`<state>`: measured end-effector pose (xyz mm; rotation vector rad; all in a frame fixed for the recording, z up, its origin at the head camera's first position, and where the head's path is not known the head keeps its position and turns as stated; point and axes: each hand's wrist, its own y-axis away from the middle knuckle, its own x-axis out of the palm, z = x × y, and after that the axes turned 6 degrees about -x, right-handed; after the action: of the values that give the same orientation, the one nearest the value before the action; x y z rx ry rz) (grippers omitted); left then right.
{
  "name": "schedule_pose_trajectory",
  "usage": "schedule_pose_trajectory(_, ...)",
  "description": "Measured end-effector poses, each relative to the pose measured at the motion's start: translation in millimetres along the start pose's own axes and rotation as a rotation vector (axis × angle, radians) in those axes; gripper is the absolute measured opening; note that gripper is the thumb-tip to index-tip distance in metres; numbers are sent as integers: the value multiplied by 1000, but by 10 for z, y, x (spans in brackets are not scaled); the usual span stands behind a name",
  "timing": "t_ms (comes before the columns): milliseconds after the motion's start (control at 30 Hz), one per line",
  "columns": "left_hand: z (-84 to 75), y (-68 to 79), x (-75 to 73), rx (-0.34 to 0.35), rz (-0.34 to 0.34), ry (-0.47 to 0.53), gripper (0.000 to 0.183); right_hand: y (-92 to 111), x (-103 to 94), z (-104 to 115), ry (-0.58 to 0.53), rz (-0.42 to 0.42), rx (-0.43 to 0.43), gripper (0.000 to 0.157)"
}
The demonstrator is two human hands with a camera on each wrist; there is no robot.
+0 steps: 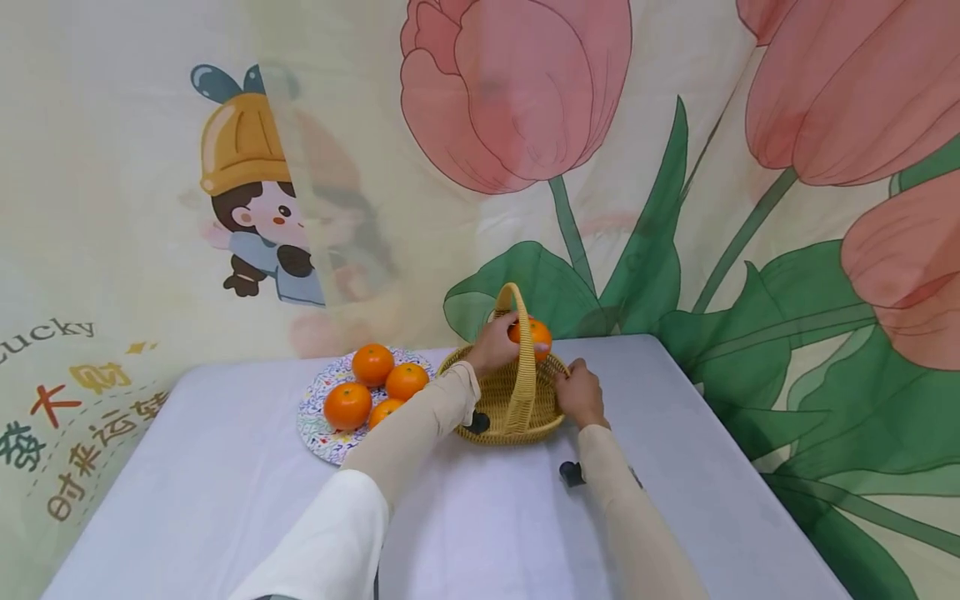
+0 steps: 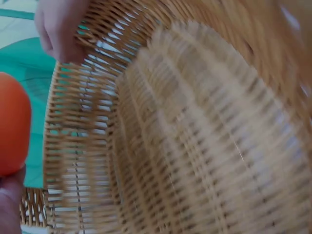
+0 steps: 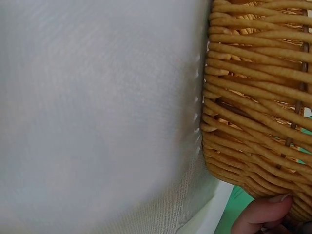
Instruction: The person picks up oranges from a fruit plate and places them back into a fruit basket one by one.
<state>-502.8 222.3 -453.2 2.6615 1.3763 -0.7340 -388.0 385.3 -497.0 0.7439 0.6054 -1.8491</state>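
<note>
With our left hand (image 1: 495,344) we grip an orange (image 1: 541,333), the basket (image 1: 517,435) below those fingers; right of them, our right hand (image 1: 581,394) grips the basket's edge. Left of the same fingers, more oranges (image 1: 348,407) sit on a plate (image 1: 313,430).

Bright, even in head view; blurry in left wrist.
Shadowed faintly on tablecloth (image 1: 480,533), from basket (image 1: 495,396) toward near edge. Smeared across basket floor (image 2: 195,136) in left wrist. Crisp on weave (image 3: 258,92), greyish and soft over tablecloth in right wrist.
</note>
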Motion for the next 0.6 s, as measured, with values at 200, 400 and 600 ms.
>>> schedule_pose_trajectory(200,88,-23,81,30,32,119,64,-1,17,9,3,-20,-3,26)
schedule_pose_trajectory(400,202,-6,113,12,79,170,59,8,30,22,-8,-14,2,25)
schedule_pose_trajectory(600,271,-35,170,-3,77,146,62,-21,2,-2,-3,-15,1,24)
